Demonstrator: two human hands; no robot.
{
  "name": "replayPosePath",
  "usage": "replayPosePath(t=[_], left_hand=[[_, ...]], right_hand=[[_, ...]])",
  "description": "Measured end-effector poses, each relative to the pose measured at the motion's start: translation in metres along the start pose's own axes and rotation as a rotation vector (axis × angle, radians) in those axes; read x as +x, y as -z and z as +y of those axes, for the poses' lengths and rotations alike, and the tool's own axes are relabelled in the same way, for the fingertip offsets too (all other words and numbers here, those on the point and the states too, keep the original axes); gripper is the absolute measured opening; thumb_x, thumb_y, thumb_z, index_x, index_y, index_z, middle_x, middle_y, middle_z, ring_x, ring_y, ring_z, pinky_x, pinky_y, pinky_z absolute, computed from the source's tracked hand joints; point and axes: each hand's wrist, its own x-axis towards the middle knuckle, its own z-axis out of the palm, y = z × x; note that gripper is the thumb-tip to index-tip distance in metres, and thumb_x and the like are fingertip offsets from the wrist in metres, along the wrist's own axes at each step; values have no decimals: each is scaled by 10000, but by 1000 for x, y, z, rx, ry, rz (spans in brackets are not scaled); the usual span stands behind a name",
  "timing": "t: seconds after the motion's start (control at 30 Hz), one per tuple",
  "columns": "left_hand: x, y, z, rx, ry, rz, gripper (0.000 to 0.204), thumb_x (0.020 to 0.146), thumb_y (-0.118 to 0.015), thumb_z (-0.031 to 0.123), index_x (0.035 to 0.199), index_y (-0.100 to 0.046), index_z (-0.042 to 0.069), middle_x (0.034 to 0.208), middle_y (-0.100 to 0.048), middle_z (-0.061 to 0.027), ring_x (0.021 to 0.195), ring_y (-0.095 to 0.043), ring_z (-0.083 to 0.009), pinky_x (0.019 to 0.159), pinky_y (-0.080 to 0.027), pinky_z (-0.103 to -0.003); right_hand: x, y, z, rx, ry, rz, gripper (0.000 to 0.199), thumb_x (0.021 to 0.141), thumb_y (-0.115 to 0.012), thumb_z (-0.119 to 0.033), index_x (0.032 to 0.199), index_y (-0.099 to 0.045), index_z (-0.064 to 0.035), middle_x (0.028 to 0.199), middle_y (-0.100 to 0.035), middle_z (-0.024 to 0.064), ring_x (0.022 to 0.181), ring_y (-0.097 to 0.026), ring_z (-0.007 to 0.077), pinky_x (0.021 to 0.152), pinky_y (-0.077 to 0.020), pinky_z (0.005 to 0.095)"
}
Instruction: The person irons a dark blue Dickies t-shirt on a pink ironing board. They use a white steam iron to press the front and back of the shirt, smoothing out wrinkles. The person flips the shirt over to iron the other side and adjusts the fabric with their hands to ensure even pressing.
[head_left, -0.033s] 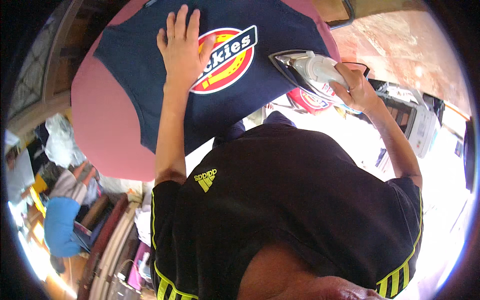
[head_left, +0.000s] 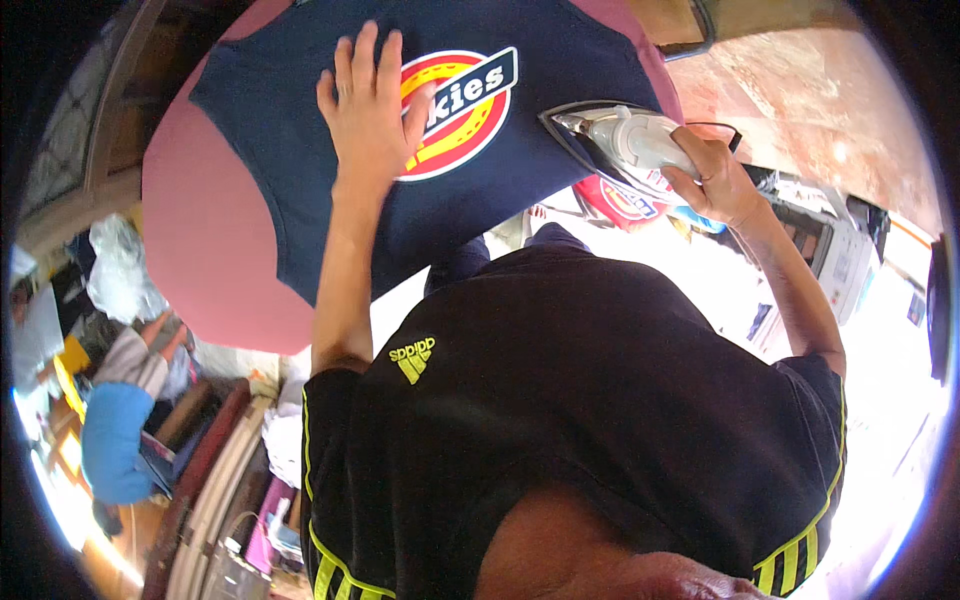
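A dark navy shirt (head_left: 290, 130) with a red, yellow and white printed badge (head_left: 470, 120) lies spread over a pink-covered ironing board (head_left: 205, 230). My left hand (head_left: 370, 125) rests flat on the cloth, fingers apart and pointing away from me. Its thumb side hides the left part of the badge. At the shirt's right side, my right hand (head_left: 712, 180) is wrapped round the handle of a white and grey clothes iron (head_left: 620, 140). The iron's tip points left toward the badge. Its soleplate is at the cloth, but whether it presses on it I cannot tell.
Below the iron hangs a red cloth (head_left: 612, 205) with a similar badge. A pale printer-like machine (head_left: 848, 262) stands at the right. Another person in a blue top (head_left: 118, 430) bends at the lower left, near a clear plastic bag (head_left: 120, 275) and stacked boards (head_left: 215, 480).
My left hand has shifted slightly toward me and right, covering more of the badge. The iron and my right hand stay almost in place.
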Motion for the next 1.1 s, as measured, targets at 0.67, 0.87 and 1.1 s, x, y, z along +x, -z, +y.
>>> replayPosePath(t=[0.67, 0.87, 1.1], left_hand=[[-158, 40, -17, 212, 645, 176, 491, 1023, -435, 339, 1427, -506, 69, 1553, -396, -139, 1446, -340, -333, 1161, -199, -516], [-167, 50, -29, 263, 763, 318, 333, 988, -519, 167, 1293, -634, 97, 1366, -571, -123, 1301, -484, -305, 1089, -319, -459], [-174, 82, -61, -252, 762, 365, 211, 889, -707, 78, 1096, -741, 66, 1108, -684, -91, 1028, -634, -218, 887, -511, -334]], right_hand=[[61, -54, -93, 16, 229, -380, 368, 900, -678, -310, 1060, -543, -7, 877, -663, 264, 791, -666, 441, 688, -530, 487], [69, -65, -126, 217, 246, -415, 359, 929, -651, -287, 1041, -533, 33, 856, -660, 290, 767, -672, 438, 665, -520, 476], [83, -91, -165, 330, 248, -350, 331, 933, -652, -245, 1052, -541, 43, 848, -660, 296, 757, -669, 433, 653, -507, 462]])
